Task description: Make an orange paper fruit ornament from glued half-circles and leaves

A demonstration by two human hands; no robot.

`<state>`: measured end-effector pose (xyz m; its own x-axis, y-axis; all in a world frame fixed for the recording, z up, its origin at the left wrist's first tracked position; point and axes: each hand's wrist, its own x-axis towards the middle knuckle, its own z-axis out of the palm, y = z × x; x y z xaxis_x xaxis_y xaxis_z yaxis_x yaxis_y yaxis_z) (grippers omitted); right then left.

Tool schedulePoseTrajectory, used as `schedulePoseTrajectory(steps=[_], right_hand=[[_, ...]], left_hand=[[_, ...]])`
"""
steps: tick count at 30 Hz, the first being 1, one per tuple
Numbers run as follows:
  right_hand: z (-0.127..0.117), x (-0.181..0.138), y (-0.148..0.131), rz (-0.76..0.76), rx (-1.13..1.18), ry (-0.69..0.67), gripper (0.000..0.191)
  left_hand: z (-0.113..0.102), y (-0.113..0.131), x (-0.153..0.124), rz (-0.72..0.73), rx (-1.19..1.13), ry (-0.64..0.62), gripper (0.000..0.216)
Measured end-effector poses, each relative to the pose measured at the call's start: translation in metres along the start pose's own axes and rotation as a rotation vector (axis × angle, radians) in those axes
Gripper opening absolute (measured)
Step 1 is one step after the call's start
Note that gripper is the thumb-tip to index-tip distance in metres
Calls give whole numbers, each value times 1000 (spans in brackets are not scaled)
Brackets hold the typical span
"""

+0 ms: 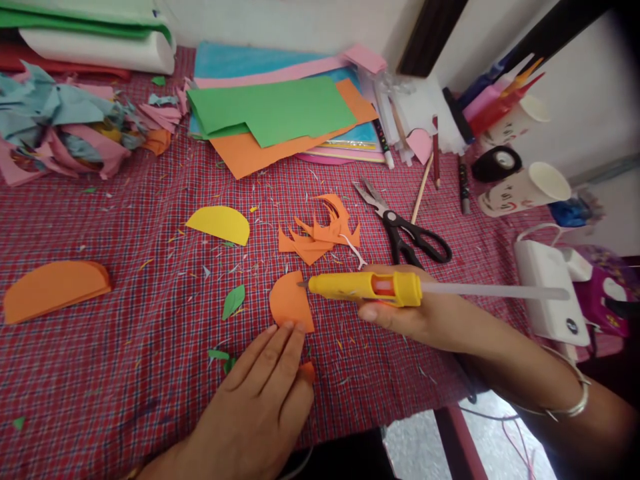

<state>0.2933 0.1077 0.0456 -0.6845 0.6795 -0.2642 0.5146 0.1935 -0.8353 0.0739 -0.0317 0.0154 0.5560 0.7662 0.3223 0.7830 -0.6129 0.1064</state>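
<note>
A yellow glue gun (pixel 367 287) with a long clear glue stick (pixel 493 290) out of its back is gripped in my right hand (pixel 425 313). Its nozzle is over the upper right edge of an orange paper half circle (pixel 290 300); whether it touches cannot be made out. My left hand (pixel 265 400) lies with fingers stretched out, their tips on the lower edge of that paper. A small orange bit (pixel 307 371) shows beside the left thumb. Just above the glue gun are curved orange paper scraps (pixel 320 233). A green paper leaf (pixel 233 302) lies left of the half circle.
Black-handled scissors (pixel 400 227) lie half open. Around are a yellow half circle (pixel 220 223), stacked orange half circles (pixel 57 287), coloured sheets (pixel 280 110), a heap of scraps (pixel 65 127), a paper cup (pixel 525 190) and a white power strip (pixel 550 287) on the checked cloth (pixel 165 400).
</note>
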Motion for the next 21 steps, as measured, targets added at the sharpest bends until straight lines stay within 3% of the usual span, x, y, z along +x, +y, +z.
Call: schedulePoseTrajectory(steps=[21], right_hand=[[-2, 4, 1, 18, -2, -47, 32]], left_hand=[[4, 4, -7, -81, -63, -29, 25]])
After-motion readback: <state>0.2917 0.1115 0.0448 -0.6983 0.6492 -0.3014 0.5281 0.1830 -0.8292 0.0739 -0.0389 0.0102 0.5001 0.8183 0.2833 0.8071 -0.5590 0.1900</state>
